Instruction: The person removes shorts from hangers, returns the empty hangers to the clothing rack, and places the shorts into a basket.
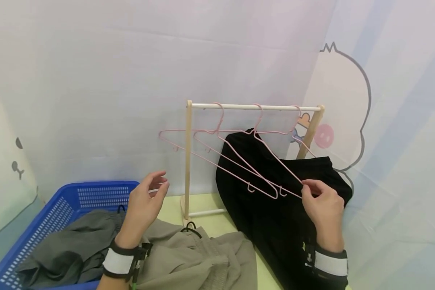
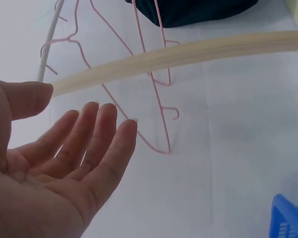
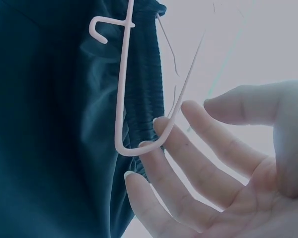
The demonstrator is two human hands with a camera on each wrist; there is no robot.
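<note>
no writing can be read on anything. the right hand point(image 1: 322, 209) has its fingers straight, fingertips point(image 3: 161, 130) touching the thin pink wire hanger point(image 1: 275, 161) at its rounded corner, just beside the soft black garment point(image 1: 261, 217). the left hand point(image 1: 145, 205) is released, holding nothing, above crumpled grey cloth point(image 1: 188, 257) beside the perforated blue plastic basket point(image 1: 72, 197), near the pale wooden rack point(image 1: 188, 161).

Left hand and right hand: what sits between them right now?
In the head view, between the left hand and the right hand stand the rack's wooden post, the lower ends of the pink hangers and black trousers.
</note>
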